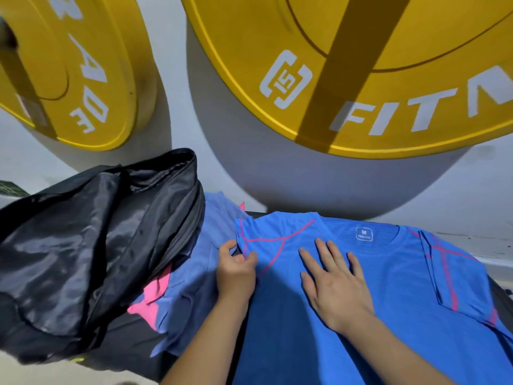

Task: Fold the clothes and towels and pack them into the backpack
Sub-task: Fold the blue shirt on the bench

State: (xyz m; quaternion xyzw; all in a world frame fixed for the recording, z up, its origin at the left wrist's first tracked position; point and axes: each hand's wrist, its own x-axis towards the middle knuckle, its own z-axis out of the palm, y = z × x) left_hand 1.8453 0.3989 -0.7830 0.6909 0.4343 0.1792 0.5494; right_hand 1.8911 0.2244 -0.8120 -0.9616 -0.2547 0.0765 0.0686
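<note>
Shirt: blue T-shirt (402, 287) with pink seams, spread flat on a dark surface (177, 357), collar and size tag away from the person; left sleeve turned in over the chest, right sleeve apparently turned in too.
Left hand: left hand (236, 269) closed in a pinch, thumb and curled fingers holding the shirt's left edge at the turned-in sleeve.
Right hand: right hand (336, 284) flat, fingers straight and spread, pressing the chest just below the collar.
Risk, fold: likely to skew if the pinched edge is pulled across while the flat palm lets the thin cloth slide; crease then slanted, sleeve slipping back out.
Risk, snag: pinch sits right beside the other garment, so a layer of it could be caught and dragged into the fold.
Risk, edge: right side of the shirt lies near the surface's rim; a hard tug could send it over.
Second garment: blue and pink piece (191, 273), crumpled, unfolded, between shirt and bag, touching both.
Backpack: black backpack (91, 245), unzipped and slumped at the left; mouth sagging, probably needing a hand to hold it wide for packing.
In the way: crumpled garment across the path from shirt to bag.
Behind: yellow weight plates (361, 79) against the wall, apart from the work.
</note>
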